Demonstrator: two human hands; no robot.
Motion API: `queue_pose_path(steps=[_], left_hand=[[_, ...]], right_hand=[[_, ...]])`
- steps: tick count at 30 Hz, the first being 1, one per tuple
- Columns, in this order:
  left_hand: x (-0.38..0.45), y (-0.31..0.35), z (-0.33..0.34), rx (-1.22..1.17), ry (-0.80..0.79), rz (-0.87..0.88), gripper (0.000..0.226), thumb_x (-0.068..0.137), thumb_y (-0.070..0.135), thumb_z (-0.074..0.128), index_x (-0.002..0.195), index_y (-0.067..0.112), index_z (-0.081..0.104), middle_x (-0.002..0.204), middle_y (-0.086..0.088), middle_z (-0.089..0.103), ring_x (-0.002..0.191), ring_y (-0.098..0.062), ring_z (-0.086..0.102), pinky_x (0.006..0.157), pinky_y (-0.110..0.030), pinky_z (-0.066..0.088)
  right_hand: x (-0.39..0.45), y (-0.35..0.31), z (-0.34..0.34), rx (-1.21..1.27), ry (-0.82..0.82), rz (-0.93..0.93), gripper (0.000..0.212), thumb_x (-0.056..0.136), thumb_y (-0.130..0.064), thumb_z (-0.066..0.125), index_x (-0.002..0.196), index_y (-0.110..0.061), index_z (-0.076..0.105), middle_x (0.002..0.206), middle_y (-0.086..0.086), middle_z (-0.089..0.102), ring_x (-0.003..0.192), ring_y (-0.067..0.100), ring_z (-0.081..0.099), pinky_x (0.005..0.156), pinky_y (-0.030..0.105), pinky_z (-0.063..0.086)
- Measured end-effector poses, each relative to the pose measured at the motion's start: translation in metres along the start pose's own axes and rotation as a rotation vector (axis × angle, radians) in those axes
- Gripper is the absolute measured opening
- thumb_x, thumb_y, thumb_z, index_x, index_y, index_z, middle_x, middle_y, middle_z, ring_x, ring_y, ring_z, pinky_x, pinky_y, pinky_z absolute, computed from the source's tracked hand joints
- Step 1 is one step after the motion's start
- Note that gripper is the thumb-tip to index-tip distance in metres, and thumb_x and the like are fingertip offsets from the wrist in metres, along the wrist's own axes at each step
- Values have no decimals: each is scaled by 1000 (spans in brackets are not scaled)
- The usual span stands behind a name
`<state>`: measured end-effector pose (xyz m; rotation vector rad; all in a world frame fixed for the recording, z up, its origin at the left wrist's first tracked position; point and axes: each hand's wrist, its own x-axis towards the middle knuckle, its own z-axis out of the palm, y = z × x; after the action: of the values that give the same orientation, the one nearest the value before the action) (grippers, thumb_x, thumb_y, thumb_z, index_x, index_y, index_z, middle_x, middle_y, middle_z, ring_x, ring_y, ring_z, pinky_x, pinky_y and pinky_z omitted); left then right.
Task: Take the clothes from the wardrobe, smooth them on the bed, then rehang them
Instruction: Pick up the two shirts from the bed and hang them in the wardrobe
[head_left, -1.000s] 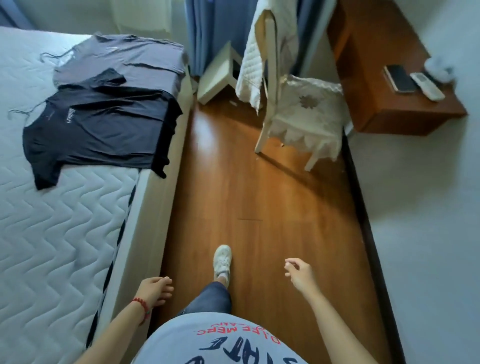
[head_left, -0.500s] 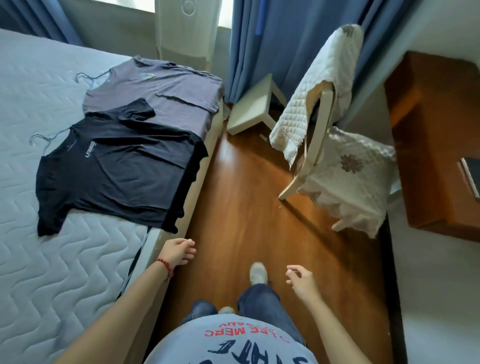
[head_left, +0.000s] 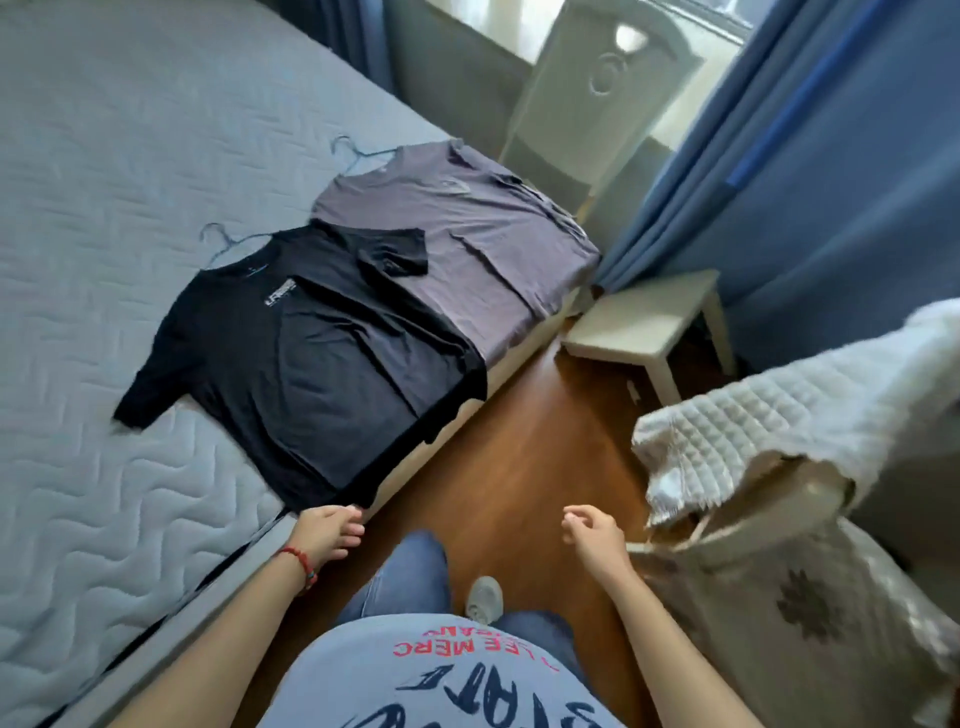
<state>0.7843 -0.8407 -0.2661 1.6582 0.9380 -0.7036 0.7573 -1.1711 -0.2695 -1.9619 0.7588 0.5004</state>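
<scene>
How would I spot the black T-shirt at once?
Find the grey quilted bed. Two shirts lie flat at its edge, both on hangers. The black T-shirt is nearer the person, partly overlapping the grey T-shirt, and has small white chest lettering.

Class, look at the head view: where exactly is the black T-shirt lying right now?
The black T-shirt lies flat on the bed near its edge, its sleeve overlapping the grey T-shirt, just beyond the left hand.
</scene>
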Motion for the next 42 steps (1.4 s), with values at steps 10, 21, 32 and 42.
queue_pose_path(steps=[10,21,32,42], left_hand=[[79,97,8,-241,144,-97,19,93,18,45,89,6,59,75,-7,60,64,-18,53,58,-24,40],[163,294,-9,-355,158,-46,20,91,16,48,73,12,57,70,-5,58,60,-15,52,55,-23,37],[263,404,-51,-437,388,-57,12,89,14,50,83,10,60,71,-5,60,61,-15,53,56,-23,38],[431,445,-84,-297,610,31,20,83,21,53,89,9,68,86,-8,64,81,-19,56,73,-30,45]], right_hand=[[178,-161,15,-91,-175,-155,12,89,-14,53,95,-16,63,85,7,65,69,14,61,59,22,45],[301,-298,17,-232,-288,-195,11,88,-11,57,95,-13,65,72,0,64,68,20,64,66,30,48],[479,-480,66,-429,-478,-379,20,90,-12,52,104,-4,65,88,10,65,80,25,64,78,36,48],[660,-585,183,-663,-394,-688,22,89,-13,55,107,-7,67,102,12,68,100,23,62,89,34,44]])
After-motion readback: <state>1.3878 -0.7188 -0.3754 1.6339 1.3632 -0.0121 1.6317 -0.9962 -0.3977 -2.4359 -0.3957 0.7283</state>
